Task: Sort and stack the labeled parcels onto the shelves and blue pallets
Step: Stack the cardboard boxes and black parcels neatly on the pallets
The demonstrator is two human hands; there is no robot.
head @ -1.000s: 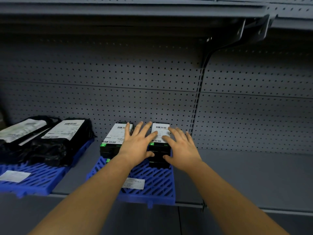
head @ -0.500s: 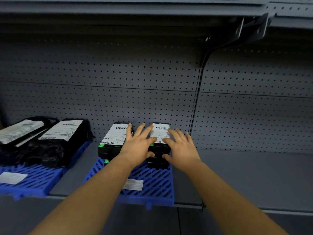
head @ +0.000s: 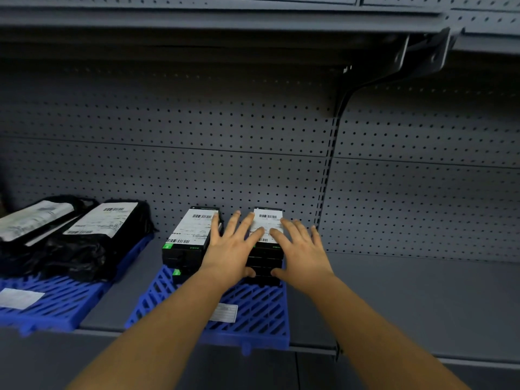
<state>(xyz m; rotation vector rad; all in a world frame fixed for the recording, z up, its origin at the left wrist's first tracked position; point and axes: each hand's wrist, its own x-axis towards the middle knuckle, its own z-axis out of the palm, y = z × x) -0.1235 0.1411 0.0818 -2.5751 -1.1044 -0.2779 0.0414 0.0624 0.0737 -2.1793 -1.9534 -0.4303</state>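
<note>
Two stacks of flat black boxes with white barcode labels stand side by side on a blue pallet (head: 253, 313). The left stack (head: 191, 229) is untouched. My left hand (head: 230, 249) and my right hand (head: 301, 249) both lie on the right stack (head: 267, 219). Their fingers are spread flat over its top label and both thumbs press against its front face. The hands hide most of that stack's top and its front corners.
A second blue pallet (head: 56, 299) at the left carries two black plastic-wrapped parcels (head: 90, 243) with white labels. The grey shelf (head: 408, 299) runs on to the right. A perforated back panel (head: 225, 136) stands behind, with an upper shelf and its bracket (head: 394, 68) overhead.
Both hands stay spread on the right stack, shifted only slightly. The boxes have not visibly moved.
</note>
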